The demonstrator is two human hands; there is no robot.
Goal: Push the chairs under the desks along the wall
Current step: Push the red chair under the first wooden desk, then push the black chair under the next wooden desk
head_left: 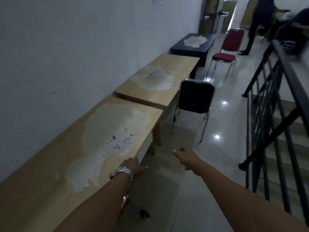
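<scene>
Fingers (177, 154) of R hand (186, 158) loosely curled, slightly apart, clamped on nothing; lower centre of frame, over the tiled floor (167, 190), just right of the near table (66, 164) and not touching it. L hand (133, 165) at that table's front edge, lower centre-left, one fingertip (146, 167) showing past the edge. Rest of L fingers hidden behind the hand, so can't tell whether gripping the edge or only beside it. Metal watch (122, 172) on L wrist.

Near table: light wood, running from lower left to mid-frame along the wall (66, 47), w/ big worn pale patch (117, 124) and blue marks (115, 143) on top. Second wood table (184, 64) end-on just beyond, centre of frame, also worn. Black table (189, 49) after that, upper centre-right.

Black chair (195, 96) right of the second table, back facing the camera. Red chair (232, 42) further up, near the black table. Black railing (275, 97) and stairs (284, 139) down the right side. Person (260, 22) in dark clothes standing upper right, blurred. Small dark scrap (143, 214) on floor, bottom centre.
</scene>
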